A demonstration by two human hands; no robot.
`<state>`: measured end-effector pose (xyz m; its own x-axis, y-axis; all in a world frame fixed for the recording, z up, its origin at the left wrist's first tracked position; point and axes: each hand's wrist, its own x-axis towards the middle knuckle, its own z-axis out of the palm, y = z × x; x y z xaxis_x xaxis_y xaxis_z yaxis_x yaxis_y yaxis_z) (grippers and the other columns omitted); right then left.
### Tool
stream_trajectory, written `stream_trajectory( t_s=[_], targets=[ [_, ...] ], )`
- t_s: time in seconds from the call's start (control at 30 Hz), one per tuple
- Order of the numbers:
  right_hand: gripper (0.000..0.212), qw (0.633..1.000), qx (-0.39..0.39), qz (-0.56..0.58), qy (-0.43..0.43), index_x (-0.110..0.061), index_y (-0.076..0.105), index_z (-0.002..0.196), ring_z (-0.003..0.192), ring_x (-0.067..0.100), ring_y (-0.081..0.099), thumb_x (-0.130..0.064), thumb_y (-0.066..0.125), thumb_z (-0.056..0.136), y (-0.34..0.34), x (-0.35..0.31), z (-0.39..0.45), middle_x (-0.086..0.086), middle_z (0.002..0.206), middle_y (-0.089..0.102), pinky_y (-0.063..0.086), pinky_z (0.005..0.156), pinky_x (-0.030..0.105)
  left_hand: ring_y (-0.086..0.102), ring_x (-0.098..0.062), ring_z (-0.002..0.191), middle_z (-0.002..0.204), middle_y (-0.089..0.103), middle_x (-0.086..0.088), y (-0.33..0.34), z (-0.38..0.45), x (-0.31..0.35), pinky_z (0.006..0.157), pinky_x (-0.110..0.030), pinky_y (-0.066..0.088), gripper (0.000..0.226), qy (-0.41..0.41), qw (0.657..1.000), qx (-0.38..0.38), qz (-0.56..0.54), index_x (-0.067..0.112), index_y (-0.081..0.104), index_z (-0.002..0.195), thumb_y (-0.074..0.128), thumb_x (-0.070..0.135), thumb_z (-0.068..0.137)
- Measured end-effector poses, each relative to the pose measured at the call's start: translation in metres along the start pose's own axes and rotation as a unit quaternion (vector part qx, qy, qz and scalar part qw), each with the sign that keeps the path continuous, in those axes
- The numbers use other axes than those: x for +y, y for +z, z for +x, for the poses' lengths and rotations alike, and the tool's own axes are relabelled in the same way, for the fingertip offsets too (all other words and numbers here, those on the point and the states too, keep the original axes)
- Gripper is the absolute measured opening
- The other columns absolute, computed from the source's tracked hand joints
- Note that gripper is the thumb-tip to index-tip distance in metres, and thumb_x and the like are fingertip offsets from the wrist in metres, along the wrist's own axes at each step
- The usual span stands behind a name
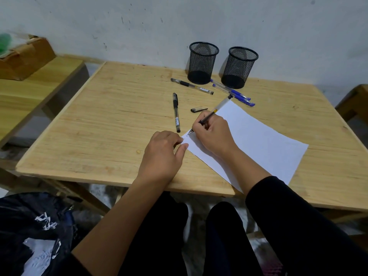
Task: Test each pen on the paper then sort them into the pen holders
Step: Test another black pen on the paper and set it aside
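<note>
My right hand [214, 134] grips a clear-barrelled pen [212, 113], fingers curled round it near the nib, tip touching the near-left corner of the white paper [258, 140], where small scribbles show. My left hand [162, 154] lies on the wooden table [99, 126] just left of that corner, fingers loosely bent, thumb tip pressing the paper's edge, nothing held. A loose black cap [198, 109] sits on the table just beyond my right hand. A capped black pen [176, 112] lies left of the cap; another black-grip pen [191, 86] lies further back. Two blue pens [232, 92] lie side by side between the paper's far corner and the holders. Left mesh holder [202, 62] and right mesh holder [238, 67] stand upright at the back by the wall, close but apart. Cardboard box [23, 58] on a side bench, far left.
</note>
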<state>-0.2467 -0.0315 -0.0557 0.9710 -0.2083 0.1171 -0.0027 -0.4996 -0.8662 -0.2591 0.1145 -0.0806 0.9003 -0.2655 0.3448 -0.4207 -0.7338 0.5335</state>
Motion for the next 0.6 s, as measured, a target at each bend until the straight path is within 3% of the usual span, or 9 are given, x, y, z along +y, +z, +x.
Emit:
stream_trajectory(
  t_s=[0.33,0.6],
  targets=[
    [0.011,1.000,0.018,0.005,0.004,-0.007,0.056,0.073,0.058,0.013,0.044,-0.009,0.054,0.083,0.0008,0.0013,0.0013,0.005,0.061,0.050,0.036,0.053,0.024,0.056,-0.023,0.096,0.098,0.068,-0.005,0.0011,-0.0002,-0.0007,0.074,-0.014,0.025,0.022,-0.001,1.000,0.008,0.002,0.010,0.069,0.099,0.062,0.026,0.085],
    [0.010,0.998,0.041,0.034,0.026,-0.008,0.059,0.077,0.060,0.011,0.048,-0.011,0.053,0.084,-0.0008,0.0000,0.0025,0.002,0.063,0.054,0.039,0.054,0.014,0.056,-0.021,0.098,0.100,0.067,-0.003,0.0009,0.0004,-0.0019,0.076,-0.014,0.026,0.021,-0.003,1.000,0.003,-0.003,0.012,0.068,0.099,0.062,0.027,0.085]
  ],
)
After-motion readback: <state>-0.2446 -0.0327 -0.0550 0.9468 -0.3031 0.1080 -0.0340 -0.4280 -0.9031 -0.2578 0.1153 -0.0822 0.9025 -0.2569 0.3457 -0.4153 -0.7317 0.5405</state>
